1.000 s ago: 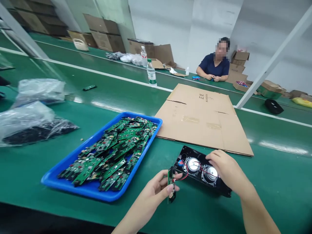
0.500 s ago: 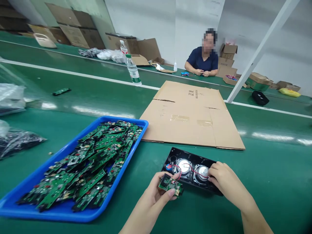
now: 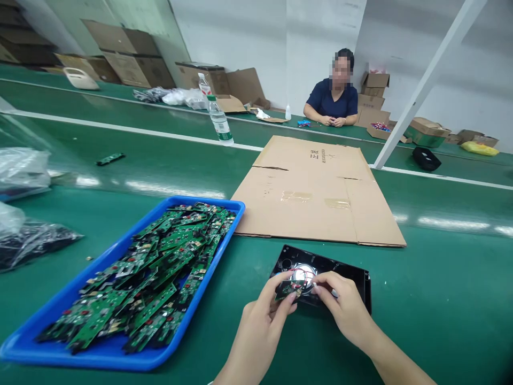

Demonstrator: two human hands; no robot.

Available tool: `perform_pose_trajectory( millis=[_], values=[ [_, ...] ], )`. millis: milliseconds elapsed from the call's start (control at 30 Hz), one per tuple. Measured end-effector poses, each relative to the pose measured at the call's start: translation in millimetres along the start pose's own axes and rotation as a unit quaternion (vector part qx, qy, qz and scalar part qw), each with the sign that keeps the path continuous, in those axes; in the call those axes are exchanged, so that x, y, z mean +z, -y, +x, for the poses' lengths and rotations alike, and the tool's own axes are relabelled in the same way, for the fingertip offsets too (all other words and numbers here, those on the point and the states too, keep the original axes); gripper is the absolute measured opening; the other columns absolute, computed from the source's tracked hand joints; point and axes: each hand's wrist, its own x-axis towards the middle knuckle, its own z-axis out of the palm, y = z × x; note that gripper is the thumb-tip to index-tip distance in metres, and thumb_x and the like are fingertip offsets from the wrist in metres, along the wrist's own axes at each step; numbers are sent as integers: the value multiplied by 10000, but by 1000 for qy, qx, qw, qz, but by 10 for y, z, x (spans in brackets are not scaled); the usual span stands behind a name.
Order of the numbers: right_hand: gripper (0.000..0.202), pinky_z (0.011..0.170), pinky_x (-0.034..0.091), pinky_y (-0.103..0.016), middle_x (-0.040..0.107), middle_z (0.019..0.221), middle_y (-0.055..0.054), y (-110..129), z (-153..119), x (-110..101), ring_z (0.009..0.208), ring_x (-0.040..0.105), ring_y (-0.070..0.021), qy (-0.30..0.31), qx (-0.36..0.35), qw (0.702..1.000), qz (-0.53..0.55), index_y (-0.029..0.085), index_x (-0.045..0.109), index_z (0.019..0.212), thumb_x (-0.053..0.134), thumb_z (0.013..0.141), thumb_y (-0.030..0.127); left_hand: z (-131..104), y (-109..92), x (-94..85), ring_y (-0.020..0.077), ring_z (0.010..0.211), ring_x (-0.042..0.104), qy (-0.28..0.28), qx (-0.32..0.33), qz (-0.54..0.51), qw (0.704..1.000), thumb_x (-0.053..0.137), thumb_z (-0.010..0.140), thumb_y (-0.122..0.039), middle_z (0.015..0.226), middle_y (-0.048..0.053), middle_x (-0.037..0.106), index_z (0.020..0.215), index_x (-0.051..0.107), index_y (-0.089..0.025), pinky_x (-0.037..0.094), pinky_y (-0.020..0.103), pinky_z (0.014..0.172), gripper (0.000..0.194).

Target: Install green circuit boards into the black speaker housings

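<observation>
My left hand [image 3: 266,315] grips a small green circuit board [image 3: 285,289] between thumb and fingers, above the near left part of a black speaker housing [image 3: 344,267]. A round silver speaker [image 3: 303,274] shows in the housing, with red wires across it. My right hand [image 3: 347,305] is closed in a pinch on a small white connector [image 3: 315,287], just right of the board. It hides most of the second speaker. To the left lies a blue tray [image 3: 200,291] heaped with longer green circuit boards [image 3: 160,267].
Beyond the housing lies a flattened cardboard sheet [image 3: 320,182]. A water bottle [image 3: 221,123] stands behind it, and plastic bags [image 3: 32,235] lie at the left. A single board [image 3: 110,159] rests farther back. Across the benches sits a co-worker [image 3: 332,101], near a slanted white post [image 3: 425,91].
My right hand has moved left from the housing's right end to beside the board, now pinching the white connector. My left hand has tilted the board and raised it slightly.
</observation>
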Motion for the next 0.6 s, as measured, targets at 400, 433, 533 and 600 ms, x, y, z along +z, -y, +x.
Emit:
perform_pose_trajectory(
  millis=[400,433,533,600],
  values=[
    [207,601,433,-279,577,784,-61,-128,-20,130,712,486,-157,-59,-191,956,-216,125,610,874,410,930,131,108,100,73,202,626,652,25,75,99,992,533,808,-327,711,14,692,1112,607,-267,513,241,572,319],
    [205,598,431,-275,574,774,-60,-127,-18,130,707,486,-156,-60,-192,954,-223,126,608,862,414,928,130,114,100,74,200,597,644,24,79,95,992,544,800,-320,690,10,690,1107,615,-270,507,239,559,319],
    [210,596,424,-272,569,761,-56,-124,-13,124,695,479,-153,-60,-190,953,-230,129,601,830,414,926,128,129,97,77,206,610,643,26,88,93,991,547,796,-306,693,14,692,1093,627,-272,496,239,561,310],
    [215,594,419,-274,571,760,-55,-124,-12,121,691,473,-154,-61,-191,951,-235,127,594,816,407,923,121,133,93,83,211,634,646,32,95,102,990,531,805,-295,726,21,696,1086,627,-267,489,242,572,298]
  ],
)
